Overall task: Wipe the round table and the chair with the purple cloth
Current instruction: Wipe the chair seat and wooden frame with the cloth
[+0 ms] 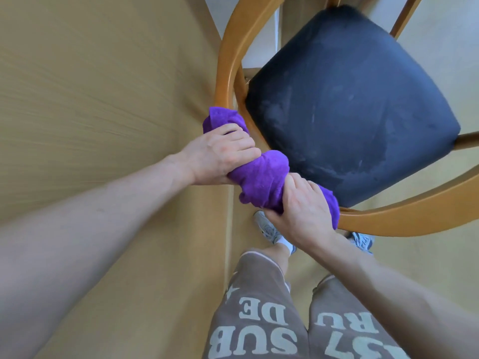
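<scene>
both hands grip one cloth [261, 177], purple, wrapped around the curved wooden rail [225, 66] of the chair.

head view, only view:
- left hand [220, 159]: fingers curled and pressed together over the cloth, clamping it to the rail on the upper-left part of the curve. cloth bulges out above and below the grip.
- right hand [303, 208]: fingers likewise closed around the cloth, lower right, where the rail bends toward the person. thumb side faces the camera; the fingertips go under the rail and are hidden.
- cloth spans between the two hands as a thick roll, enclosing the rail. judgement: wrapping it round lets one pass clean top, sides and underside of the rail at once, and two grips keep the roll from unwinding.
- seat [350, 104]: dark, padded, with pale streaks and smudges on it. cannot tell whether these are damp wipe marks or dust.
- rail continues bare past each end of the cloth, up to the top edge and off to the right.
- table [90, 86]: tan surface fills the left; its edge runs just beside the chair. nothing lies on the visible part.
- person stands behind the chair: shorts [259, 320] with white lettering, shoes [267, 229] on the floor under the rail.

judgement: step in hand is wiping the chair frame. sliding the wrapped cloth along the curve would be the likely motion; risk is the roll bunching at the bend.
</scene>
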Tool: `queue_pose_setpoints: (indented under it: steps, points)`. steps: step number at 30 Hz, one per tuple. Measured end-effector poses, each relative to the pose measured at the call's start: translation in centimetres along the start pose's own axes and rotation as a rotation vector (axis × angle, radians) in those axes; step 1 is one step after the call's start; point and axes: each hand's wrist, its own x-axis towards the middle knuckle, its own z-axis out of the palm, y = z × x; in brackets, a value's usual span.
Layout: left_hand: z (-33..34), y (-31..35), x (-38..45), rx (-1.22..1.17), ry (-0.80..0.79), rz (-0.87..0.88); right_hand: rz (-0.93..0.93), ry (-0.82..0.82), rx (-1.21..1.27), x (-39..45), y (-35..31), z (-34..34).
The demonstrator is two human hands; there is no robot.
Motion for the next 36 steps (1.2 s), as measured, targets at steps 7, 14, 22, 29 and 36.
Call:
queue_pose_setpoints:
  steps: [7,14,22,29,36]
  points:
    - [0.1,-5.1,0.2,-0.076,-0.086,0.082,0.288,-0.177,0.090,3.4,-5.9,-1.0]
    - [0.3,-10.2,1.8,-0.099,-0.152,0.183,0.420,-0.316,0.174,7.1,-8.2,-2.2]
    - [1.2,-14.2,3.4,-0.004,-0.233,0.197,0.515,-0.280,0.276,10.3,-10.2,-1.5]
    - [1.4,-17.5,6.3,0.251,-0.310,0.265,0.582,-0.287,0.390,14.8,-11.0,-0.7]
    - [2.2,-19.3,7.0,0.277,-0.265,0.334,0.603,-0.293,0.453,17.3,-10.4,0.3]
